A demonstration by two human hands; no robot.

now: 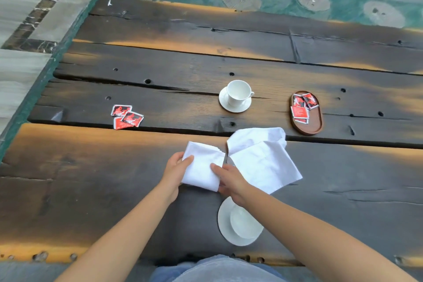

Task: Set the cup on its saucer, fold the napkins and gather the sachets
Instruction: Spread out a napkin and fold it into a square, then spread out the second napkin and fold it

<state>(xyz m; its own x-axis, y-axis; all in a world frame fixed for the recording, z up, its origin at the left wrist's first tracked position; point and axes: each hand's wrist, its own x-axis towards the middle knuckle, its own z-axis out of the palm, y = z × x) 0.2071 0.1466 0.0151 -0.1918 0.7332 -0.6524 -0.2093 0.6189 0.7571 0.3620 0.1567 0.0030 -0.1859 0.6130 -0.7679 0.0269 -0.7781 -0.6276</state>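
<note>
Both forearms reach forward over the table (pixel 91 167). The left hand (pixel 176 170) pinches the left edge of the folded napkin (pixel 201 171), thumb on top. The right hand (pixel 231 181) grips its right edge, one finger laid on the cloth. The open napkin (pixel 263 158) lies just right of that hand, touching the folded one. The right wrist partly hides the near cup (pixel 245 224) on its saucer (pixel 223 222). Ahead stands the far cup (pixel 238 92). Loose sachets (pixel 127 117) lie ahead-left, and a tray (pixel 314 126) of sachets lies ahead-right.

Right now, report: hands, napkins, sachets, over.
Left hand and right hand grip the folded napkin. Second napkin unfolded. Some sachets loose, outside tray. Near cup under right forearm.
</note>
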